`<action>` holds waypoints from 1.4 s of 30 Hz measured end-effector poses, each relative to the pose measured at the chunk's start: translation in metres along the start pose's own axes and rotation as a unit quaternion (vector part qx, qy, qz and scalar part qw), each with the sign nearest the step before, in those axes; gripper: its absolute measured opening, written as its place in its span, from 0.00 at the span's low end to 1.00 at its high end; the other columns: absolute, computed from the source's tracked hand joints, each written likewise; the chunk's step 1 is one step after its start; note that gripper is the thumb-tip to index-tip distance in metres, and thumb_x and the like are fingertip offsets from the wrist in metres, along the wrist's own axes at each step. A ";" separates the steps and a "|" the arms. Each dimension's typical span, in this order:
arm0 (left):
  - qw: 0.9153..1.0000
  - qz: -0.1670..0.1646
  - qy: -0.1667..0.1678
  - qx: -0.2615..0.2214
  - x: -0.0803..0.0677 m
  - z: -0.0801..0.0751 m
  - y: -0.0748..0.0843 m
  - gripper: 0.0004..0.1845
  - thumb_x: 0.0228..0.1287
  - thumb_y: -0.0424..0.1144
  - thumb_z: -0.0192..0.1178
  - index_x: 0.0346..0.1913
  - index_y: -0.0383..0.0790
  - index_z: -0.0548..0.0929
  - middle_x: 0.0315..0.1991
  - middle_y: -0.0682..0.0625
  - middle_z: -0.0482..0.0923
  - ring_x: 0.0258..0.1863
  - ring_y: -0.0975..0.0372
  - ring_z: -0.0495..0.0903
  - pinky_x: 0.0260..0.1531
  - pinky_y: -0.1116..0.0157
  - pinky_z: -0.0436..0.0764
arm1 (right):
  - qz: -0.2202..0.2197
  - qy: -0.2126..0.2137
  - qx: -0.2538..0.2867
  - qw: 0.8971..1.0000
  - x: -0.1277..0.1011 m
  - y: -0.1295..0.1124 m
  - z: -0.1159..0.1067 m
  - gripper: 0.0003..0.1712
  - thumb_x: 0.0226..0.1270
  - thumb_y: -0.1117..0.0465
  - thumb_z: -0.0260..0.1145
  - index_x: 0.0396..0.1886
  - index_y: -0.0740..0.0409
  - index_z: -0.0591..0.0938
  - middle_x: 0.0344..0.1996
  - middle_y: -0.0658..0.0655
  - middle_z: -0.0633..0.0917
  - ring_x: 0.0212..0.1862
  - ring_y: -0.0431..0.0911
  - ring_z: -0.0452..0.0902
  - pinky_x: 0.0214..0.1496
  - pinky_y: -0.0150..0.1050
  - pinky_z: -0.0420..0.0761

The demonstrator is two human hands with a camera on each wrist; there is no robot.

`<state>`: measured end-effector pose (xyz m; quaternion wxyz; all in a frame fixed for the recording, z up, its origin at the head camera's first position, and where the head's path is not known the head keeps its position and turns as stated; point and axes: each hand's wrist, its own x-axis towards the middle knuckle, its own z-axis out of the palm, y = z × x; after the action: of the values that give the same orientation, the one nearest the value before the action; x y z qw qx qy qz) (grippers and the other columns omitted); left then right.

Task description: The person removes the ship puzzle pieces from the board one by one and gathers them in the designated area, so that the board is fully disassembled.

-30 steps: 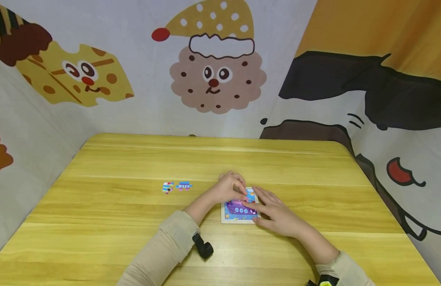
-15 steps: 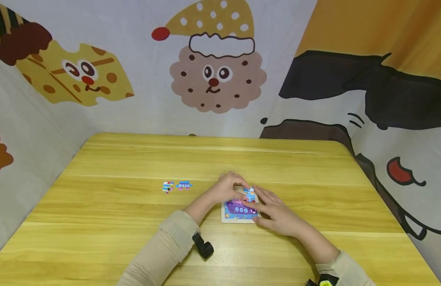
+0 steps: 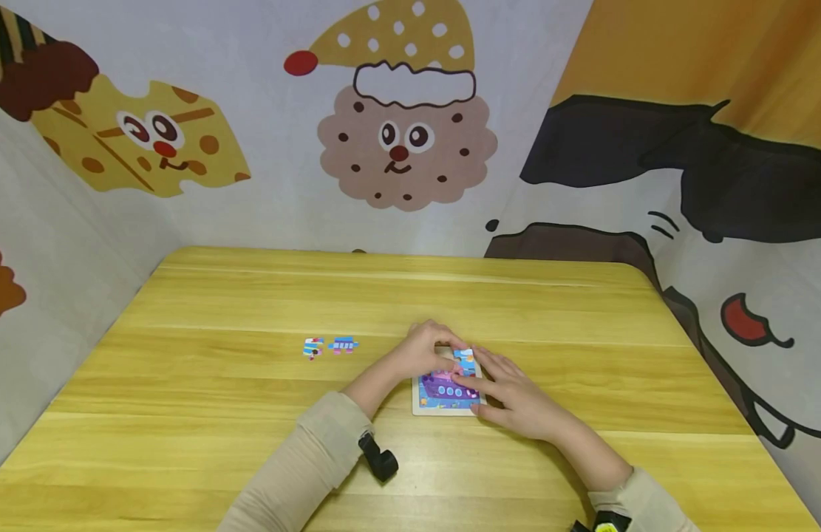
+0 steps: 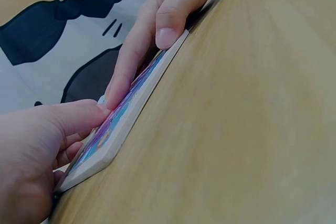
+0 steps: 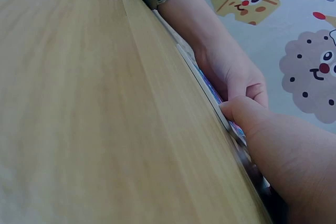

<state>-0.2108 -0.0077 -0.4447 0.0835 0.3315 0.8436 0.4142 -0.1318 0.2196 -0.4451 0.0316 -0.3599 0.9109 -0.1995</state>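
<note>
A small jigsaw puzzle board (image 3: pixel 415 403) with a pale frame lies on the table, its picture showing a purple ship on blue. At its upper part, the left hand (image 3: pixel 423 351) has its thumb and index finger curled about a blue-and-white puzzle piece (image 3: pixel 464 357); their palm side is hidden in the head view. The right hand (image 3: pixel 516 395) lies along the board's right side with fingers extended, index fingertip on the picture close to the left thumb. In the left wrist view, the right thumb (image 4: pixel 167 36) rests at the frame's edge.
Two loose puzzle pieces lie left of the board: a striped one (image 3: pixel 313 348) and a blue-purple one (image 3: pixel 343 345). The wooden table (image 3: pixel 250 458) meets a cartoon-printed cloth (image 3: pixel 264 222) at its back and sides. Black straps with small devices (image 3: pixel 380 459) sit at the wrists.
The left index finger has moved up and away from the thumb towards the board's top edge, uncovering more of the blue-and-white puzzle piece. The right hand stays where it was.
</note>
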 end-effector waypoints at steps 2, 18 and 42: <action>1.000 0.004 0.001 0.004 0.000 0.000 0.000 0.16 0.52 0.41 0.73 0.47 0.49 0.86 0.44 0.62 0.81 0.46 0.66 0.71 0.58 0.54 0.58 | 0.004 -0.003 0.000 1.000 0.000 0.001 0.000 0.28 0.72 0.43 0.55 0.70 0.32 0.66 0.75 0.60 0.48 0.74 0.54 0.42 0.69 0.59 0.46; 0.992 -0.028 0.031 -0.121 -0.002 0.001 0.000 0.06 0.60 0.36 0.67 0.40 0.43 0.86 0.33 0.53 0.77 0.34 0.62 0.75 0.35 0.67 0.78 | -0.009 0.000 0.008 1.000 0.000 0.001 0.000 0.27 0.72 0.44 0.55 0.70 0.37 0.68 0.75 0.60 0.48 0.74 0.55 0.42 0.69 0.60 0.47; 0.992 -0.019 0.079 -0.101 -0.017 -0.030 0.014 0.04 0.59 0.37 0.68 0.37 0.46 0.88 0.35 0.60 0.81 0.40 0.64 0.75 0.44 0.60 0.74 | 0.009 -0.009 0.007 1.000 0.000 0.000 -0.001 0.28 0.71 0.44 0.56 0.70 0.33 0.67 0.75 0.58 0.47 0.74 0.54 0.41 0.70 0.57 0.45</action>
<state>-0.2033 -0.0313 -0.4168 0.0569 0.2717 0.8076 0.5204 -0.1326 0.2200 -0.4442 0.0440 -0.3528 0.9125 -0.2025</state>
